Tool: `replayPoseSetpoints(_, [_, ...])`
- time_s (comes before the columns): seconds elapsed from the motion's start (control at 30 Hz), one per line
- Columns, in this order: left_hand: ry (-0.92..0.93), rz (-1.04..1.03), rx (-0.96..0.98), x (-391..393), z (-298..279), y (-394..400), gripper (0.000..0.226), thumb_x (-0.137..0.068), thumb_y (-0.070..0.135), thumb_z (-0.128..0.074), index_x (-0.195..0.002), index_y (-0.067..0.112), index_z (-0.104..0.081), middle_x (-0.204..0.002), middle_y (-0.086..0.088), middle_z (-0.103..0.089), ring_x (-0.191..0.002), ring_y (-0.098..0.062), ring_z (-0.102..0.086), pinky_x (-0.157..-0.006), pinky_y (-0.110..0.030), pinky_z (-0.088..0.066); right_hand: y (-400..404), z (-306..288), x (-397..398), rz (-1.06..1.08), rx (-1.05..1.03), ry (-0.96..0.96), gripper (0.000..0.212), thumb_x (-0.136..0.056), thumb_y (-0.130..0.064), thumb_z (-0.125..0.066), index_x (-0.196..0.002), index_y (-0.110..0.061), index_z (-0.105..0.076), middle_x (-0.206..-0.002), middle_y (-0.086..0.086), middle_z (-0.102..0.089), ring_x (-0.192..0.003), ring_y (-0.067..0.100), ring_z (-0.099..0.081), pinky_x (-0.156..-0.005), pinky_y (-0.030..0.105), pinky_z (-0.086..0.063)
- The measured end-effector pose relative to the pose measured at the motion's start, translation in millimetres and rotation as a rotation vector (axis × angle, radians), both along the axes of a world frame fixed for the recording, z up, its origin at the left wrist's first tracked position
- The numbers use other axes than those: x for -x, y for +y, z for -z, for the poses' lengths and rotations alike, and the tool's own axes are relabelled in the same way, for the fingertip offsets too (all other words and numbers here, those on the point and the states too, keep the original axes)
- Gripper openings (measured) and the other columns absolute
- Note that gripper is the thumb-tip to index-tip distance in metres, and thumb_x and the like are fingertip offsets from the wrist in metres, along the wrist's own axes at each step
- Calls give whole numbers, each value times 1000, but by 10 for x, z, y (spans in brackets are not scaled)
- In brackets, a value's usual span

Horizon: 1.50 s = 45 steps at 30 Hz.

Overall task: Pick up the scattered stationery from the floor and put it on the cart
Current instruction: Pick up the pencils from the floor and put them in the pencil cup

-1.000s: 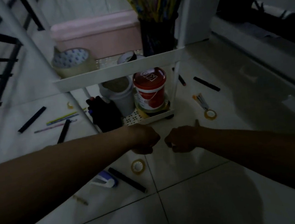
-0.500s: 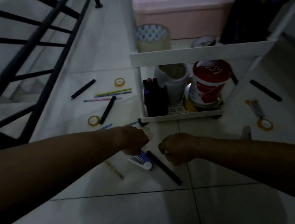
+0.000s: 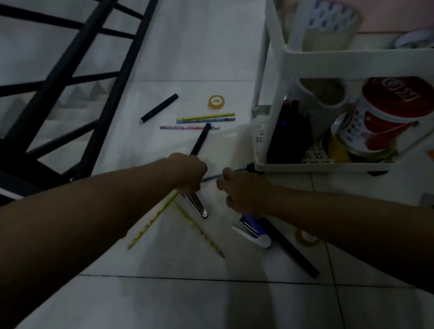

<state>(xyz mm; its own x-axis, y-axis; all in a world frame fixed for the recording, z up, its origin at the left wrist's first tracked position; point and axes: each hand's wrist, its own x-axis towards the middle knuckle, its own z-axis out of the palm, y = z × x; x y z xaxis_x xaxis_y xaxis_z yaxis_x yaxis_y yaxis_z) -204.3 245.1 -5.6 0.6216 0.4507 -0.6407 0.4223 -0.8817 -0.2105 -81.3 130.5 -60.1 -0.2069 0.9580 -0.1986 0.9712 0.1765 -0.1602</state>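
Dim head view of white tiled floor [image 3: 171,312] beside white cart [image 3: 358,56]. Left hand [image 3: 189,172] is seen curled closed around a yellow pencil [image 3: 150,222], which slants down-left from the fist; a silver-tipped tool [image 3: 195,203], possibly scissors, pokes out below it too. Right hand [image 3: 244,190] is held just beside it, fingers bent, tips at a thin blue pencil [image 3: 211,177] on the floor; whether it is gripped can't be told. Scattered nearby: second yellow pencil [image 3: 201,234], blue-white stapler [image 3: 253,233], black markers [image 3: 200,139], small yellow tape roll [image 3: 216,102]. Cart's lower shelf is filled w/ a red-lidded tub [image 3: 390,115].
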Motion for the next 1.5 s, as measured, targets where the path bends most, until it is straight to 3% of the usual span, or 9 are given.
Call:
replayPoseSetpoints(0.2, [6, -204, -66, 396, 209, 107, 46, -90, 40, -58, -128, 15, -48, -122, -6, -55, -103, -23, -59, -71, -30, -44, 221, 175, 144, 110, -130, -242, 42, -90, -11, -54, -131, -8, -47, -125, 18, -48, -99, 32, -55, -67, 38, -49])
replayPoseSetpoints(0.3, [49, -308, -71, 557, 324, 83, 43, -89, 33, -58, -126, 15, -48, -115, -5, -55, -90, -21, -59, -66, -30, -43, 344, 247, 146, 114, -27, -249, 39, -97, -8, -39, -136, -8, -34, -129, 17, -41, -107, 34, -48, -73, 41, -46])
replayPoseSetpoints(0.5, [55, -429, 1, 670, 447, 4, 34, -89, 28, -58, -117, 10, -56, -84, -3, -45, -73, -18, -51, -63, -29, -44, 550, 297, 84, 96, 14, -232, 35, -95, -10, -47, -129, -7, -40, -125, 16, -44, -109, 31, -46, -73, 38, -42])
replayPoseSetpoints(0.77, [-53, -519, 45, 730, 473, -40, 29, -95, 22, -49, -116, 3, -56, -118, -13, -58, -102, -24, -61, -74, -28, -48, 631, 242, 30, 84, -29, -133, 31, -96, -20, -44, -125, -7, -44, -123, 16, -46, -104, 31, -49, -73, 38, -38])
replayPoseSetpoints(0.93, [-178, -843, 199, 830, 510, -79, 34, -99, 25, -44, -109, -5, -57, -90, -13, -61, -89, -30, -69, -66, -32, -58, 724, 233, 131, 70, -8, -11, 43, -101, -22, -39, -140, -7, -33, -138, 21, -31, -93, 35, -55, -65, 34, -38])
replayPoseSetpoints(1.1, [-327, -1155, 289, 926, 589, -287, 42, -100, 29, -39, -128, -2, -37, -113, -21, -57, -65, -23, -58, -45, -31, -49, 815, 271, 308, -15, 16, -12, 49, -98, -15, -46, -145, -13, -34, -147, 25, -24, -95, 39, -58, -74, 40, -48])
replayPoseSetpoints(1.2, [-395, -1226, 308, 911, 667, -368, 69, -98, 43, -39, -148, 2, -13, -138, -20, -41, -88, -25, -54, -51, -26, -44, 833, 282, 349, -29, -14, -46, 44, -97, -12, -49, -139, -10, -40, -142, 25, -29, -89, 39, -59, -70, 40, -49])
replayPoseSetpoints(1.3, [-479, -1270, 323, 859, 709, -422, 74, -96, 45, -46, -147, 0, -16, -141, -20, -38, -114, -31, -51, -74, -28, -46, 844, 261, 313, -21, -47, -79, 39, -98, -17, -48, -136, -7, -43, -143, 25, -29, -87, 38, -60, -67, 38, -46])
replayPoseSetpoints(1.5, [-496, -1270, 318, 820, 754, -503, 69, -92, 44, -55, -140, 2, -29, -137, -18, -43, -118, -30, -49, -78, -29, -42, 860, 296, 232, 12, -43, -51, 49, -99, -22, -46, -146, -13, -33, -147, 25, -23, -95, 40, -58, -75, 40, -48])
